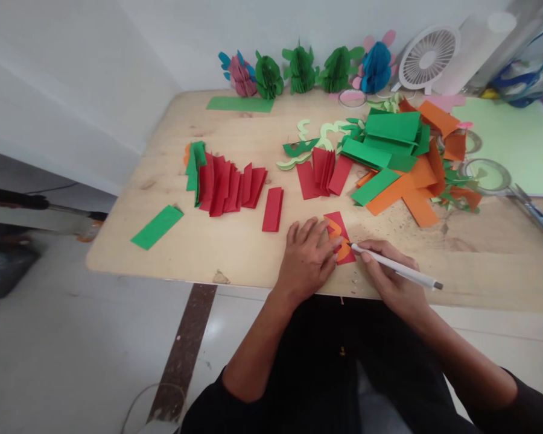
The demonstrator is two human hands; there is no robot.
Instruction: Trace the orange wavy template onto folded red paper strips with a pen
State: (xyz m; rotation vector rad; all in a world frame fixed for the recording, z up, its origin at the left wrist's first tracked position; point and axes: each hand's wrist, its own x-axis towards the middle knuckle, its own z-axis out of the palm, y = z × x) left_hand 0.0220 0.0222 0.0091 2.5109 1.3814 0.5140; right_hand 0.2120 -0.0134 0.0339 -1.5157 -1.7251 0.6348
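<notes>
My left hand [305, 256] lies flat near the table's front edge, fingers spread. Its fingertips press an orange curved paper template [344, 250] onto a red paper strip [333, 217]. In my right hand [396, 274] is a white pen [398, 266], its dark tip touching the template's right edge. A folded red paper piece [272, 209] lies to the left of my left hand. Beyond my hands stands a small group of folded red papers [322, 173], and a longer row of folded red papers [226, 187] is farther left.
Green folded papers [391, 129] and orange papers [419, 187] pile up at the right. A tape roll [489, 175] and a utility knife [536, 212] lie beyond them. Several paper figures [301, 69] and a white fan [429, 59] line the wall. A green strip [157, 227] lies left.
</notes>
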